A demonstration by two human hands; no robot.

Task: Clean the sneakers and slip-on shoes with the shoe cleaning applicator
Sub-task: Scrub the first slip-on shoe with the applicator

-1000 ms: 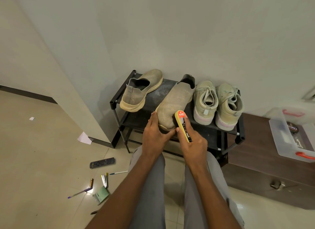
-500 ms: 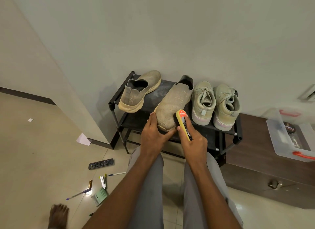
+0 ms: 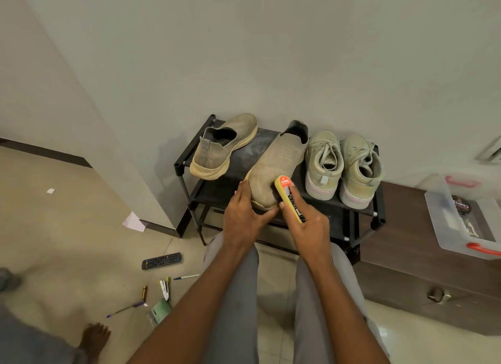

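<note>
curling round the shoe cleaning applicator (image 3: pixel 291 198), the fingers of the right hand (image 3: pixel 309 228) grip its yellow body, with the thumb along the near side and the orange-labelled tip pressed against the toe area of the slip-on shoe (image 3: pixel 273 171) in the middle of the rack. the left hand (image 3: pixel 241 217) rests against the left side of that same shoe's toe, fingers fairly straight and laid along the sole edge, thumb reaching under the front toward the right hand, bracing rather than grasping. this beige knit shoe lies toe toward the person on the top shelf of a black shoe rack (image 3: pixel 187 168) standing against the wall. its mate, the other slip-on shoe (image 3: pixel 222 149), sits to the left on the same shelf, heel toward the person and angled, apart from the first. to the right, a pair of pale green sneakers (image 3: pixel 344 165) stands side by side, heels facing out, the nearer one just beside the shoe being worked on. both forearms reach forward over grey trousers. right of the rack is a dark wooden cabinet (image 3: pixel 412 255) bearing a clear plastic box (image 3: pixel 450 228) with red handles and a round tin inside. on the tiled floor to the left lie a remote control (image 3: pixel 161 260), pens and small oddments, and a bare foot (image 3: pixel 95 336) shows at the lower left edge.
</note>
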